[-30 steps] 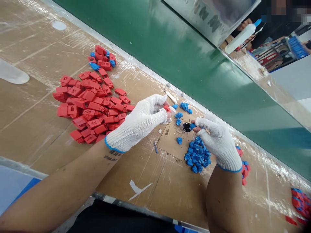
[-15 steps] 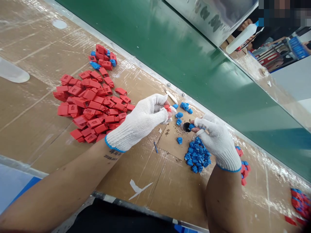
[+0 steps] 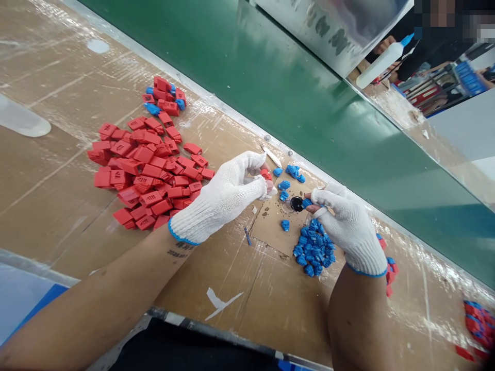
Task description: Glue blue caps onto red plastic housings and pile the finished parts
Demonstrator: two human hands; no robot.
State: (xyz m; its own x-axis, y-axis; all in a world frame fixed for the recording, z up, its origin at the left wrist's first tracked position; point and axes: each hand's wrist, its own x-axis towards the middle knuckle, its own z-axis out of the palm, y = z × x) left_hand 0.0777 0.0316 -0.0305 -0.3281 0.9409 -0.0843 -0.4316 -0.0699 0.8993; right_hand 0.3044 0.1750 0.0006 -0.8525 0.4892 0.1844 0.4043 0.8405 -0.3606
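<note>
My left hand (image 3: pixel 228 193), in a white knit glove, is closed around a small red plastic piece (image 3: pixel 266 175) held at the fingertips. My right hand (image 3: pixel 350 226), also gloved, pinches a small blue plastic piece (image 3: pixel 307 202) right beside a little black round pot (image 3: pixel 296 203) on a cardboard square (image 3: pixel 270 226). A heap of blue pieces (image 3: pixel 315 247) lies just under my right hand. A large pile of red pieces (image 3: pixel 145 167) spreads out left of my left hand.
A green conveyor belt (image 3: pixel 294 98) runs along the far edge of the taped cardboard bench. A small mixed cluster of red and blue parts (image 3: pixel 164 97) lies near its rail. More joined parts (image 3: pixel 479 322) sit at the far right. Another person's hand holds a white squeeze bottle (image 3: pixel 381 61) beyond the belt.
Both hands have stayed nearly in place; the view shifted slightly, and my right hand's blue piece remains at the black pot.
</note>
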